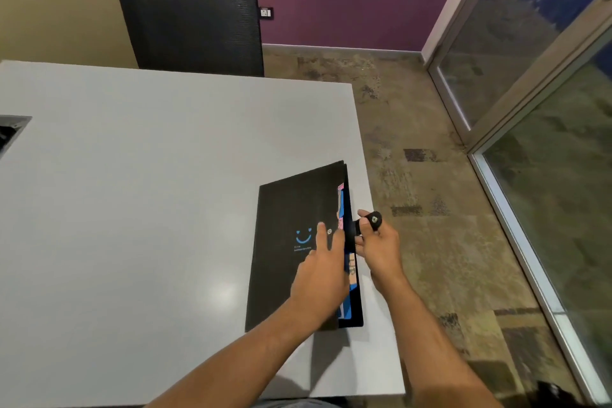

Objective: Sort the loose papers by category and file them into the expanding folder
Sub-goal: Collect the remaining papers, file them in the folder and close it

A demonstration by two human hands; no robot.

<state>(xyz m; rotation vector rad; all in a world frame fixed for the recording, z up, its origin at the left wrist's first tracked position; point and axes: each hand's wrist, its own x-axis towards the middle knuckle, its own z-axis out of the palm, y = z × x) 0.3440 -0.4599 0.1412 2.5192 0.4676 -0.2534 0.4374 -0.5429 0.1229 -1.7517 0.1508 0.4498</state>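
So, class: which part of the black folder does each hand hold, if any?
The right hand pinches the snap strap of the folder. The left hand only presses flat on its cover.

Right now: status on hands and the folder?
Left hand flat on the black expanding folder. Right hand pinching its snap strap at the right edge. Coloured tabs show inside; no loose papers on the table.

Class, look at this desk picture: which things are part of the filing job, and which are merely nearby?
Part of the job:
black folder
coloured tabs at its open edge
snap strap, pinched by the right hand
left hand, flat on the cover

Merely nearby:
table
chair
wall socket
glass door
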